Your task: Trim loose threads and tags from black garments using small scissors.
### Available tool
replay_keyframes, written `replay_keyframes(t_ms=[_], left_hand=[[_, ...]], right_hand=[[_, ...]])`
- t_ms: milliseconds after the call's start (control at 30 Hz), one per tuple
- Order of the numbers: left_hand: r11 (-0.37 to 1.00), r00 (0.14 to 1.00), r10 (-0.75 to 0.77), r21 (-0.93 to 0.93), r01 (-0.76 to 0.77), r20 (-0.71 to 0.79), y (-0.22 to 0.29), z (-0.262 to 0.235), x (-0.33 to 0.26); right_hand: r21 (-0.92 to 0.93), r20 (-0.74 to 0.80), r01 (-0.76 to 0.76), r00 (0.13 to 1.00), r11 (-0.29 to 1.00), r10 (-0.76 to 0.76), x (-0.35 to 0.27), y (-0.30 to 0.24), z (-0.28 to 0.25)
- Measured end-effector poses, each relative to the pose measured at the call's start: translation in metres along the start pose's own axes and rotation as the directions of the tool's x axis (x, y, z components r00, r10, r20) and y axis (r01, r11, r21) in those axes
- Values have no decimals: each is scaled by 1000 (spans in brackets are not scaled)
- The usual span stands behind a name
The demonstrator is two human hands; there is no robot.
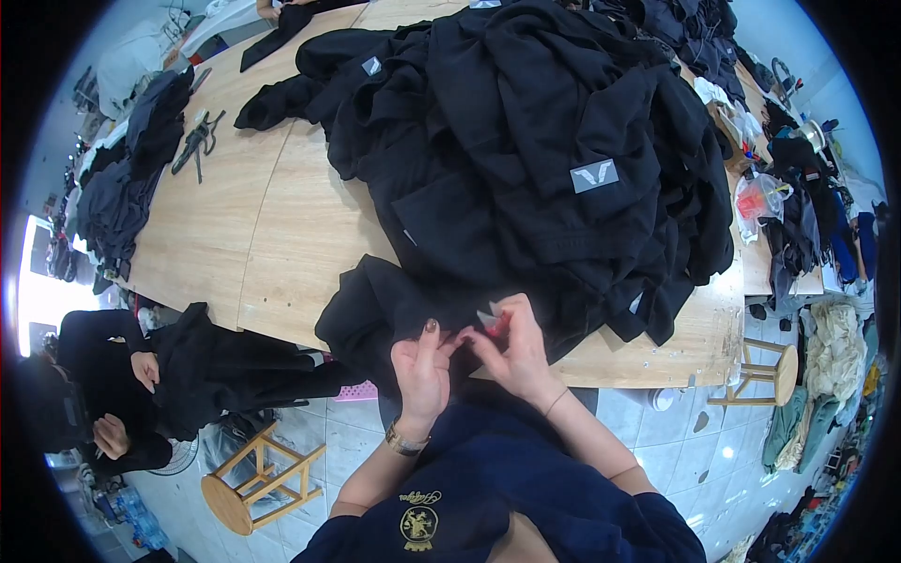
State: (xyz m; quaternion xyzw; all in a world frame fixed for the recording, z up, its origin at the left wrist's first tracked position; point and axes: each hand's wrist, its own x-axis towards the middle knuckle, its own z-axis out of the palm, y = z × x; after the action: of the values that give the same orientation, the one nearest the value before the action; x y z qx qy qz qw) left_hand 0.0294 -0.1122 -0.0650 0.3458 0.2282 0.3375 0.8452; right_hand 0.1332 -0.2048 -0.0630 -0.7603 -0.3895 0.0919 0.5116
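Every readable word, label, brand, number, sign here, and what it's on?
Grey rectangular patch on heaped black fabric garments: white angular emblem, no readable words.
Smaller-looking grey patch, heap's upper left: too small to read.
Navy blue fabric shirt: gold script lettering and round crest; wording not copied here.

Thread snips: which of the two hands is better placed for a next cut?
Right hand, probably: it holds the thread snips, blades exposed, while the left hand, close beside it, is over the black garment.
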Motion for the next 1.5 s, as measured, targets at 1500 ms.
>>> replay_keyframes(t_ms=[1500], left_hand=[[926, 991, -44, 377, -7, 126, 41, -3, 45]], right_hand=[[236, -82, 197, 980, 952, -182, 23, -26, -8]])
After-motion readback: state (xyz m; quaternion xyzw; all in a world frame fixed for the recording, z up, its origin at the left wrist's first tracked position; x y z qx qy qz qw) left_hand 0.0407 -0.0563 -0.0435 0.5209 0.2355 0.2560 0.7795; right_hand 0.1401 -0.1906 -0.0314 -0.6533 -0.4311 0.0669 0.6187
